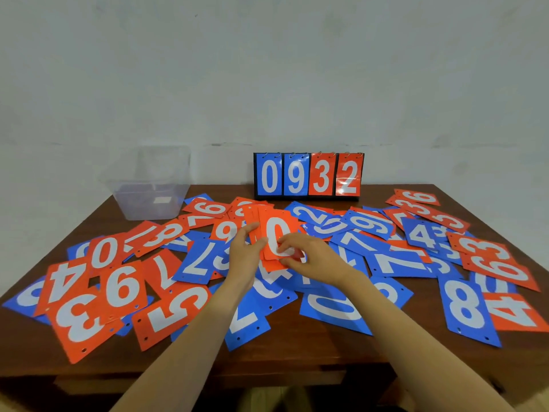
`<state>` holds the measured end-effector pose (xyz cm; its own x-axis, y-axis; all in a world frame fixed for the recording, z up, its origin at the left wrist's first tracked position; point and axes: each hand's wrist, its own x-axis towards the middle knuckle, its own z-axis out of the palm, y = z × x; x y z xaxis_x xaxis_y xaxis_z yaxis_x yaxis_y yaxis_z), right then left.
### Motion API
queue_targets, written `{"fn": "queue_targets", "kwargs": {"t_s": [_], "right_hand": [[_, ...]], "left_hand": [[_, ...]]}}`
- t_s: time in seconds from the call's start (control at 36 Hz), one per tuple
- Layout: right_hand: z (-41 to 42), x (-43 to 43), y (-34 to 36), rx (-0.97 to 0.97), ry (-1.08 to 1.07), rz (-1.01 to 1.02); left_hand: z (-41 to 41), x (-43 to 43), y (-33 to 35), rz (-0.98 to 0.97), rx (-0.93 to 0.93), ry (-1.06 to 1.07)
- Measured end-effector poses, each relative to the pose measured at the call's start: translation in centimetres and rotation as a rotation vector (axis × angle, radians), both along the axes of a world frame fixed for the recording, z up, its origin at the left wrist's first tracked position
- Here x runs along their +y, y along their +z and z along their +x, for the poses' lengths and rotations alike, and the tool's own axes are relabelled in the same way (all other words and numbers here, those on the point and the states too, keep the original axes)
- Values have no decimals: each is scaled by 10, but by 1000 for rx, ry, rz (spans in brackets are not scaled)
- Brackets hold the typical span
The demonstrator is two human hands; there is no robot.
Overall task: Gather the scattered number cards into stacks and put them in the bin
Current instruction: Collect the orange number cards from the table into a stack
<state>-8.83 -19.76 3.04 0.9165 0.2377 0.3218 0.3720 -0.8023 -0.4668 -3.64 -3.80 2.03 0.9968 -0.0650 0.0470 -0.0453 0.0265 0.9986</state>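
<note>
Red and blue number cards with white digits lie scattered over a dark wooden table. Above the middle of the table I hold a small fanned stack of red cards, with a 0 on top. My left hand grips the stack's left edge from below. My right hand pinches its lower right corner, thumb on the face of the top card. A clear plastic bin stands at the table's far left corner and looks empty.
A flip scoreboard showing 0 9 3 2 stands at the back centre against the pale wall. Cards overlap in piles on the left and on the right. The near table edge runs below my forearms.
</note>
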Motion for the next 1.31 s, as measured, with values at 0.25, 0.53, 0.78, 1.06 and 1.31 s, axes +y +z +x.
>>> {"fn": "queue_targets", "kwargs": {"t_s": [0.25,0.53,0.78,1.06,1.31], "right_hand": [[40,6,-4,90,-178,103],[98,9,-16,231,-341,519],[159,-54,-25,275,-538,150],[145,-56,-28,485,-424,-431],[177,-91,-22,309,-617,-26]], "left_hand": [[22,18,-4,-58,-32,-12],[62,17,-15,118,26,-81],[103,-12,-9,99,106,-46],[127,-24,-16,112,112,0],[132,-40,-23,129,126,-55]]}}
